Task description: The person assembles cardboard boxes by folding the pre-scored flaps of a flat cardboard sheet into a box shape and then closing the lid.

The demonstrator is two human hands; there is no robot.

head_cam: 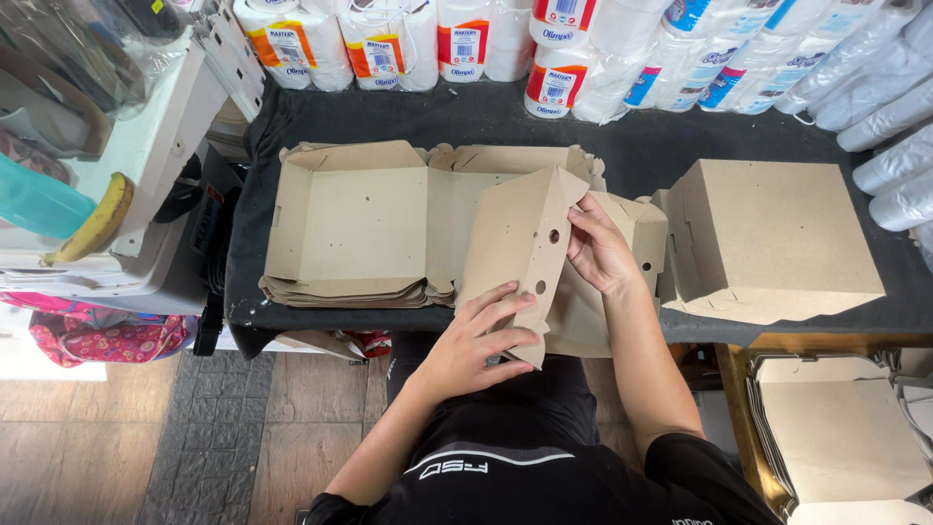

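Note:
I hold a half-folded brown cardboard box [520, 243] over the front edge of the dark table [486, 122]. My left hand [476, 340] grips its near lower flap, fingers spread across the panel. My right hand [598, 248] pinches the box's upper right side wall from behind. The box stands tilted, with small round holes in its side. Beneath and to the left lies a stack of flat unfolded box blanks [350, 233].
A folded closed box [773, 238] sits on the table at right. Packs of paper rolls [389, 44] line the back edge. More flat blanks [841, 437] lie lower right. A banana [102, 219] rests on a white surface at left.

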